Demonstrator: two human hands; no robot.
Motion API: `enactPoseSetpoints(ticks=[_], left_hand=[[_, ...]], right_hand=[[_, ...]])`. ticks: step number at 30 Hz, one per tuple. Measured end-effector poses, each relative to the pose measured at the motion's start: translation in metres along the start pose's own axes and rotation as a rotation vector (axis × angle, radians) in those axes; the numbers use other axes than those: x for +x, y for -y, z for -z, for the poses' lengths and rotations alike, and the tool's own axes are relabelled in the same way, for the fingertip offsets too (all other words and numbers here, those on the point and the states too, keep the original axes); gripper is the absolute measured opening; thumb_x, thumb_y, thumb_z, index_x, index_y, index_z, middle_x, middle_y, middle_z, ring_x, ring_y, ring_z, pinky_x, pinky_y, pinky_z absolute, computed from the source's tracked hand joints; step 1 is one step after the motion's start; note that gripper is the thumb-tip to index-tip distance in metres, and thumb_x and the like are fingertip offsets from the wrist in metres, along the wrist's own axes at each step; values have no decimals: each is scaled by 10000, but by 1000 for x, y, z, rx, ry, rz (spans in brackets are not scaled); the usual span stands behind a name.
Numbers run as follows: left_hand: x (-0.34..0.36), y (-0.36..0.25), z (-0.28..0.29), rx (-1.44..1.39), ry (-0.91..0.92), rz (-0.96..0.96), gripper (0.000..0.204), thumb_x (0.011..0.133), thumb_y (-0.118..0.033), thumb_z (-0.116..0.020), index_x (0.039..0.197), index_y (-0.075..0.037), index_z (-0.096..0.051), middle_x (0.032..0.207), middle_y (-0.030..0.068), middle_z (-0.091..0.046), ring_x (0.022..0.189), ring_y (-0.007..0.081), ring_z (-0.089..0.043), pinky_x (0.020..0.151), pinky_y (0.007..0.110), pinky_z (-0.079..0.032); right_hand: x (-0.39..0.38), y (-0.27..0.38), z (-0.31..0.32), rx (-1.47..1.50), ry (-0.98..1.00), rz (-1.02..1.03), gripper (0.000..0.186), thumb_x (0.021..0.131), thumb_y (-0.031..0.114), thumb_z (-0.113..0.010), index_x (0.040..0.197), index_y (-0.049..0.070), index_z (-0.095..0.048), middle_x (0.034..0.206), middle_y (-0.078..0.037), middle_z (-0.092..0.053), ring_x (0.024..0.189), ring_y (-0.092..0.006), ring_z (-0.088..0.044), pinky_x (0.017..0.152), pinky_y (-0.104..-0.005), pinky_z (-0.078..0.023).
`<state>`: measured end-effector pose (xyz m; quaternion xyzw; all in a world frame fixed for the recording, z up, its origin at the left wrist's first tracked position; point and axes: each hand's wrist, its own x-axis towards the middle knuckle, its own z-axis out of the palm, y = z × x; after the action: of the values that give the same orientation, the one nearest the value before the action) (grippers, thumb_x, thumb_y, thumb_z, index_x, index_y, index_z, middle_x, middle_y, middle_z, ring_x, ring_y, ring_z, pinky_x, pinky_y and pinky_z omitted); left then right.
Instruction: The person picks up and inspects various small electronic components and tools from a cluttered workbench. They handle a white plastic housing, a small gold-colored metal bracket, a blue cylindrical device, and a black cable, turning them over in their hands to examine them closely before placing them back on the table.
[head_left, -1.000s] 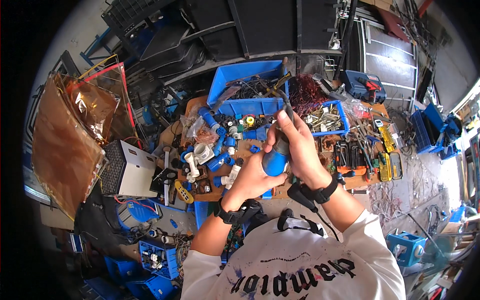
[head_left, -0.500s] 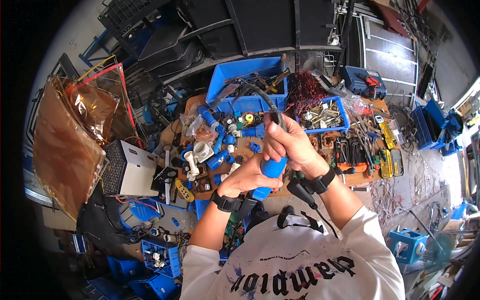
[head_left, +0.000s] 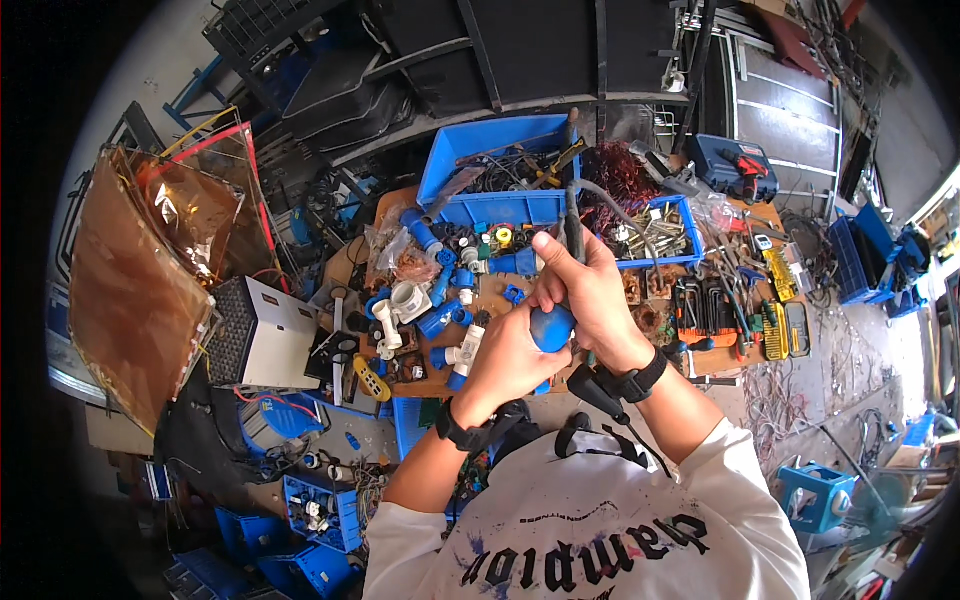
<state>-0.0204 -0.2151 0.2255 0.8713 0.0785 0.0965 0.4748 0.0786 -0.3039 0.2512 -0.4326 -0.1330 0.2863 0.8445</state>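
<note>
My left hand (head_left: 510,355) is closed round a blue cylindrical object (head_left: 550,329) over the middle of the workbench, its rounded face showing between my hands. My right hand (head_left: 598,298) is closed just beyond it, gripping a dark grey hose or thick cable (head_left: 572,222) that rises from the object and bends over to the right. Whether the hose is fixed into the blue piece is hidden by my fingers. Blue and white pipe fittings (head_left: 410,300) lie to the left of my hands.
The wooden bench (head_left: 492,300) holds blue crates (head_left: 492,210) of cables and metal parts, hex keys and bit sets (head_left: 697,312), and a drill case (head_left: 731,167). A white-sided box (head_left: 270,340) and brown sheets (head_left: 125,300) stand left. More crates (head_left: 320,520) sit below.
Since the earlier frames the blue object has tilted, now showing its rounded end instead of its side. The hose's bend has swung to the right. Both hands keep their grip.
</note>
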Motion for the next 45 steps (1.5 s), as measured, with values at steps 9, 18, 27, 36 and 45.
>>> enactPoseSetpoints(ticks=[9,18,27,36,45], left_hand=[[12,15,20,-737,596,221,359,730,-187,-797,974,-45,-575,831,40,-617,727,155,-630,667,291,-524],[-23,13,6,-280,-60,18,617,776,-262,-811,1233,10,-496,1087,139,-633,1034,233,-622,890,359,-492],[-43,19,-18,229,-548,-93,883,634,-141,-897,1346,-7,-392,1132,179,-612,1029,290,-618,867,398,-512],[-33,8,-8,-50,-183,-42,663,695,-229,-878,1217,3,-542,950,115,-677,835,188,-665,750,333,-531],[-32,24,5,-747,252,246,549,770,-260,-804,1173,32,-572,896,119,-676,675,166,-643,572,288,-516]], right_hand=[[10,-6,24,167,502,-97,219,994,283,-547,950,77,-487,496,19,-399,414,-119,-439,507,-309,-463],[14,-9,16,111,103,-93,259,975,293,-587,872,86,-472,510,7,-426,443,-124,-467,506,-302,-467],[14,0,15,151,-155,-27,362,979,314,-574,702,130,-430,518,12,-388,475,-134,-454,551,-329,-466],[6,1,28,244,-65,-98,392,969,341,-577,669,132,-435,519,17,-392,467,-125,-437,552,-324,-466],[-9,8,29,246,106,-44,218,936,224,-655,882,89,-492,511,14,-416,438,-122,-467,512,-309,-498]])
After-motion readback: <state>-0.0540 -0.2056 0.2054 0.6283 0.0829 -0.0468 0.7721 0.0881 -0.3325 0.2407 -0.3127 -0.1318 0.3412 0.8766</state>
